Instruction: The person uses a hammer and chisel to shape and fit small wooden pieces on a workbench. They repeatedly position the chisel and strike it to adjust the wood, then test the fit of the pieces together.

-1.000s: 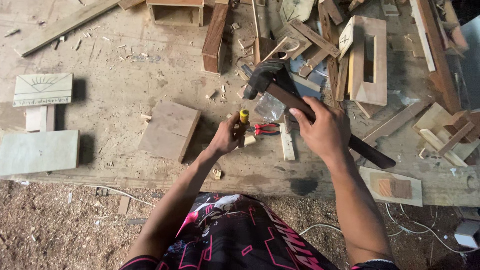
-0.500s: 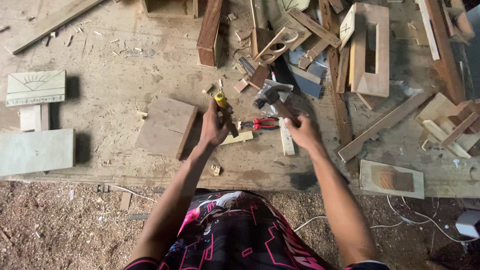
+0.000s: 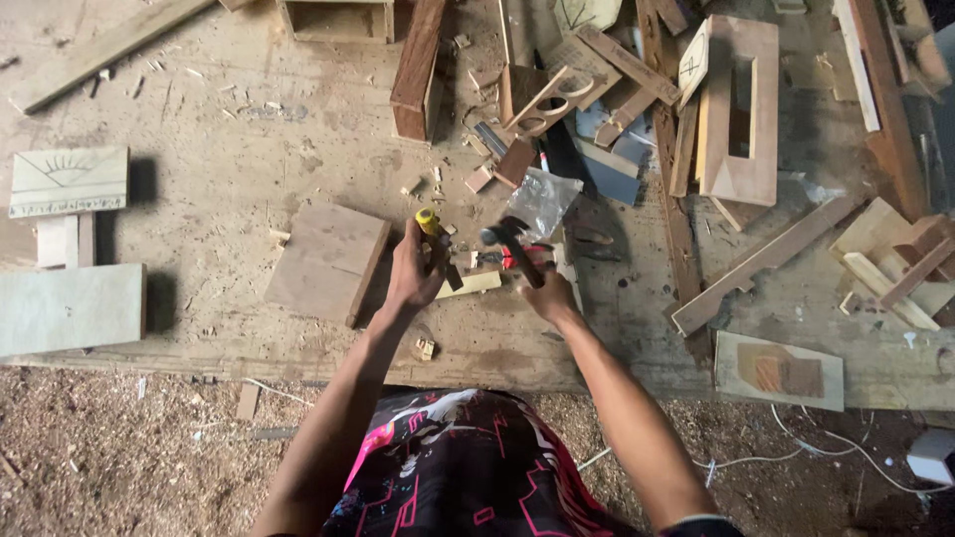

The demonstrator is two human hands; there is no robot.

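My left hand (image 3: 413,273) grips a chisel with a yellow cap (image 3: 429,221), its blade angled down onto a small pale wood strip (image 3: 471,284) on the workbench (image 3: 239,159). My right hand (image 3: 546,290) holds a hammer (image 3: 505,237), dark metal head to the left, raised just right of the chisel. Red-handled pliers (image 3: 517,259) lie behind the hammer on the bench. A square brown board (image 3: 325,261) lies just left of my left hand.
A carved pale panel (image 3: 68,181) and a grey slab (image 3: 70,306) sit at the left. Offcuts, a slotted wooden frame (image 3: 741,109), a clear plastic bag (image 3: 545,197) and long strips crowd the back and right. Sawdust covers the floor (image 3: 119,457) below the bench edge.
The hammer came down from a raised position at the right toward the chisel. My left hand lifted the chisel upright over the small strip. My view shifted slightly.
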